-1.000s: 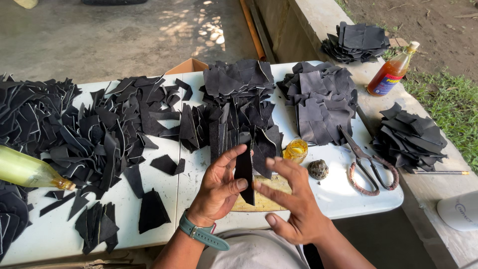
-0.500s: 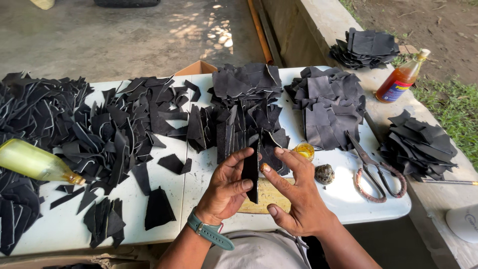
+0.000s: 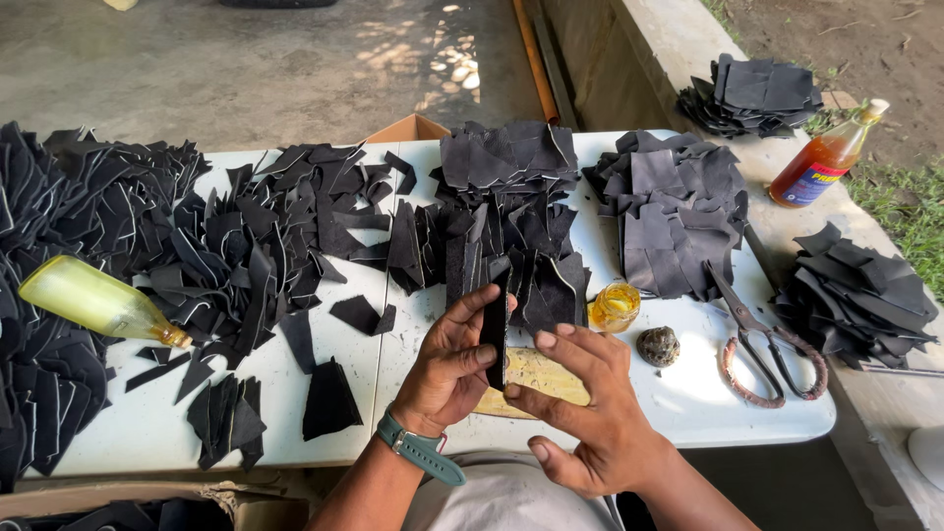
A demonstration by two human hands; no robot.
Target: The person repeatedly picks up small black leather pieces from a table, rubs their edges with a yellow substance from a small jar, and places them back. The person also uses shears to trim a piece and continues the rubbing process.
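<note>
My left hand (image 3: 447,366) grips a narrow black leather strip (image 3: 495,324) held upright on edge, thumb and fingers wrapped around it. A green watch sits on that wrist. My right hand (image 3: 590,408) has its fingertips on the strip's lower end, palm turned toward me. Under both hands lies a yellowish wooden board (image 3: 539,376) on the white table (image 3: 688,393). A small amber glass jar (image 3: 617,305) and a round grey stone (image 3: 659,346) stand just right of the hands.
Heaps of black leather offcuts (image 3: 246,236) cover the table's left and middle; stacked pieces (image 3: 678,211) lie at the right. Rusty scissors (image 3: 762,344), a lying yellow bottle (image 3: 93,300), an amber bottle (image 3: 826,157) and more stacks (image 3: 855,295) on a concrete ledge.
Both hands have stayed on the black strip, which now stands a bit more upright. My right fingers have slid to its lower end.
</note>
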